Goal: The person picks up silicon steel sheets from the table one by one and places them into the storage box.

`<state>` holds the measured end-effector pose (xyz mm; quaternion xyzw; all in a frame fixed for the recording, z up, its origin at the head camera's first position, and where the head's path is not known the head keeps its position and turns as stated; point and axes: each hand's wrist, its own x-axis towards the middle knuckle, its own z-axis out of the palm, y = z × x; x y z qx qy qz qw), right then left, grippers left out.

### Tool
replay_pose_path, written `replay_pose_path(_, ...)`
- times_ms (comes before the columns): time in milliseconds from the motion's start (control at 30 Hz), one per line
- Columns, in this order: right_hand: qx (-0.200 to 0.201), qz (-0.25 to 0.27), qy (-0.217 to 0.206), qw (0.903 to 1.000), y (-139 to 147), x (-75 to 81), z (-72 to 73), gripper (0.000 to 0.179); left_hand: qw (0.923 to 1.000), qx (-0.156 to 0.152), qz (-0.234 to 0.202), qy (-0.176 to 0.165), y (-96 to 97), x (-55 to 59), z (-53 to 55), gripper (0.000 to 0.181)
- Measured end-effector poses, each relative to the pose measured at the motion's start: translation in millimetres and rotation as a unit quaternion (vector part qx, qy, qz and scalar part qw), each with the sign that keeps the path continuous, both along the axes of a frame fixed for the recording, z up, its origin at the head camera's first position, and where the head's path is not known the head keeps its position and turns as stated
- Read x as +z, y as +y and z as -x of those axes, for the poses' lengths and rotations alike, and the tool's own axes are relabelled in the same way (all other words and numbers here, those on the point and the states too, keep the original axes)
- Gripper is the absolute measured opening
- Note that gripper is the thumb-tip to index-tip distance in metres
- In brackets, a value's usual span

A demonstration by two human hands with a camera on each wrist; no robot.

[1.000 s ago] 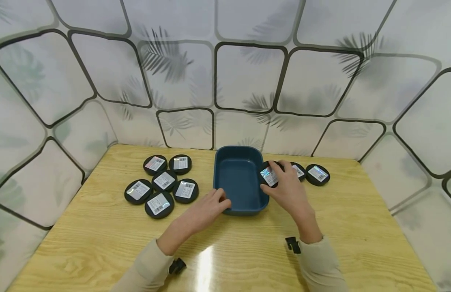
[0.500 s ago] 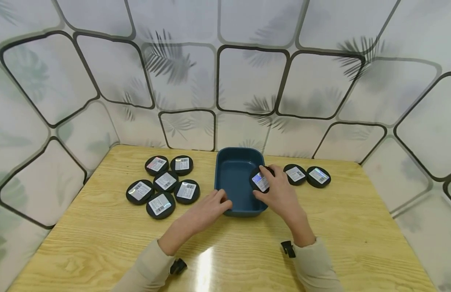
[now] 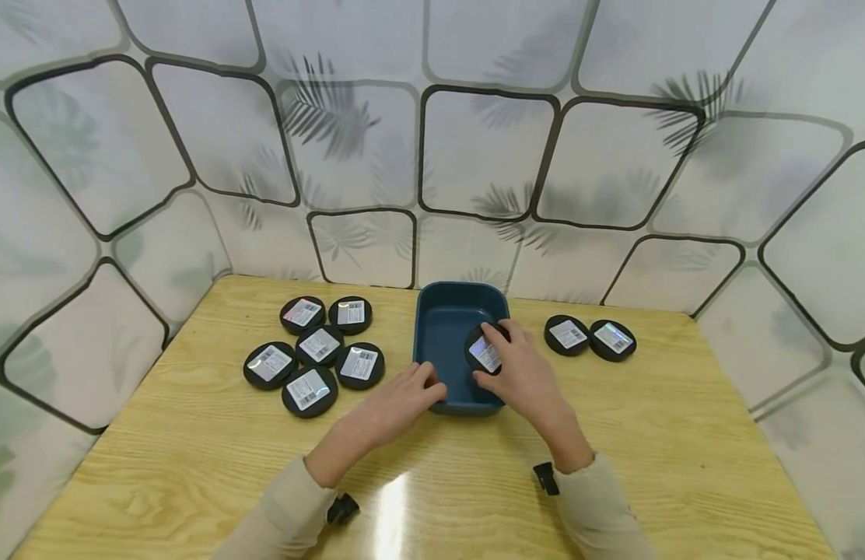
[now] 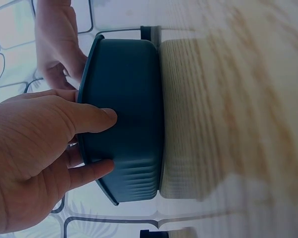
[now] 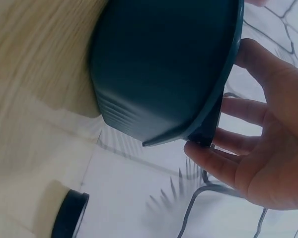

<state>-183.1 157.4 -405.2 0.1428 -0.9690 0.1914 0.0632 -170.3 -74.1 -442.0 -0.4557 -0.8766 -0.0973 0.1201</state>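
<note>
Wood-grain tabletop [image 3: 460, 498] up front. Left hand [image 3: 404, 393] pinches the blue bin [image 3: 441, 334] at its near-left rim, apparently steadying it. Right hand [image 3: 522, 377] grips a black labelled disc [image 3: 481, 354] at the bin's opening, right side. Reads as placing step; next move likely calls for lowering, then release. Two discs [image 3: 566, 334] lie right, six discs [image 3: 319, 344] left. Patterned wall [image 3: 488, 148] behind.

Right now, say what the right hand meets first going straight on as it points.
Likely the blue tray's far wall, though depth is unclear: the held black disc may clear it.
</note>
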Motion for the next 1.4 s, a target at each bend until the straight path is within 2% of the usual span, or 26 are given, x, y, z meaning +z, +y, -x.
replay_pose_path(300,0.05,-0.046,0.032,0.9971,-7.7,11.8,5.4,0.076,1.0,-0.004,0.004,0.0,-0.2,0.1,0.9,0.013)
replay_pose_path(500,0.079,-0.081,0.024,0.9933,-15.1,21.1,12.4,0.073,0.9998,-0.009,0.001,0.018,0.1,-0.3,0.5,0.012)
replay_pose_path(700,0.096,-0.092,-0.003,0.9912,-20.1,26.0,21.4,0.071,0.9999,-0.01,0.0,0.008,-0.2,1.2,0.1,0.014)
replay_pose_path(967,0.108,-0.086,-0.05,0.9891,-24.0,21.6,42.9,0.071,0.9999,-0.012,0.001,-0.001,-0.9,2.4,-0.3,0.014)
replay_pose_path(1200,0.104,-0.079,-0.088,0.9876,-30.7,21.1,59.1,0.072,0.9999,-0.016,-0.002,-0.003,-1.8,2.0,-0.8,0.014)
replay_pose_path(1400,0.097,-0.078,-0.103,0.9869,-38.0,19.3,73.1,0.07,0.9999,-0.015,-0.002,-0.006,-1.6,3.6,-1.2,0.016)
